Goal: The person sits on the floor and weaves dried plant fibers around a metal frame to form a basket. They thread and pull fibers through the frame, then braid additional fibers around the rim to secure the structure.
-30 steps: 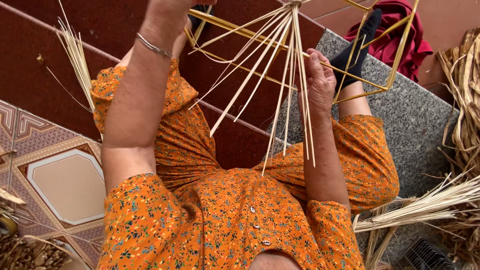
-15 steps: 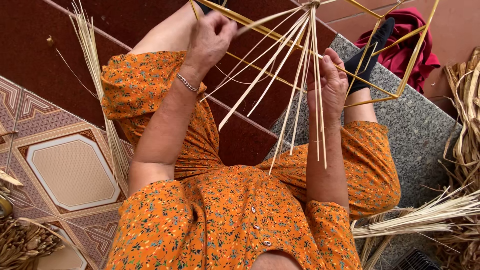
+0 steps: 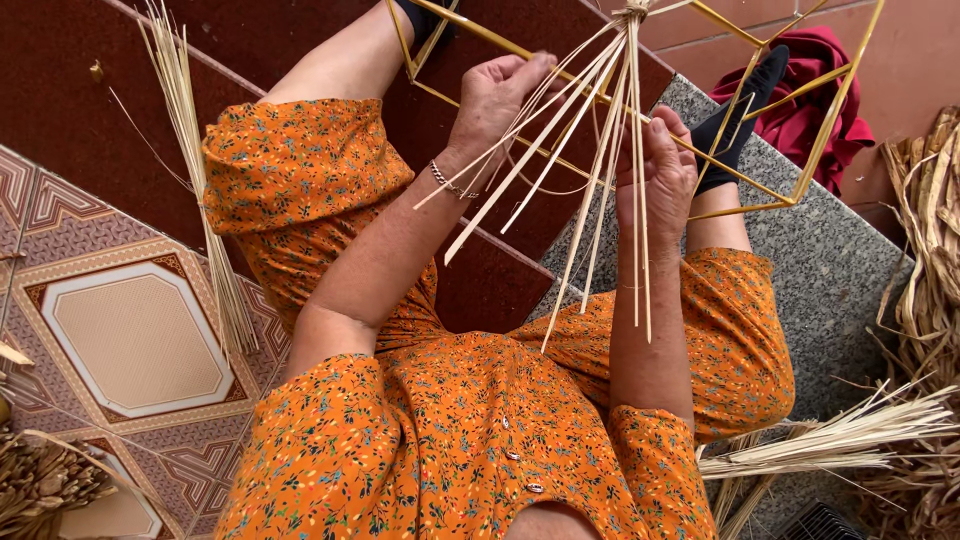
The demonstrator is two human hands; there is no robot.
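Straws, a fan of pale stiff dried reed stalks (image 3: 590, 150), hang tied together at a knot at twelve o'clock and spread downward toward the orange floral dress (image 3: 480, 440). They are bound to a thin yellow metal wire frame (image 3: 800, 150) that stands at one o'clock, held between two feet in black socks (image 3: 740, 110).

Left hand (image 3: 495, 100) lies at eleven o'clock of the fan, fingers curled and pinching a few of the stalks near their upper part; a thin silver bracelet (image 3: 450, 182) circles its wrist. Right hand (image 3: 660, 170) sits just right of centre, fingers closed around several stalks that run straight down past its palm.

Beyond the frame, at two o'clock, lies a crumpled red cloth (image 3: 825, 95) on the grey speckled stone step (image 3: 830, 270). A loose bundle of pale stalks (image 3: 830, 440) rests at four o'clock, and coarse brown dried fibre (image 3: 925, 230) is piled at three o'clock. Another pale bundle (image 3: 200, 190) stands at ten o'clock over the patterned floor tiles (image 3: 120, 340).
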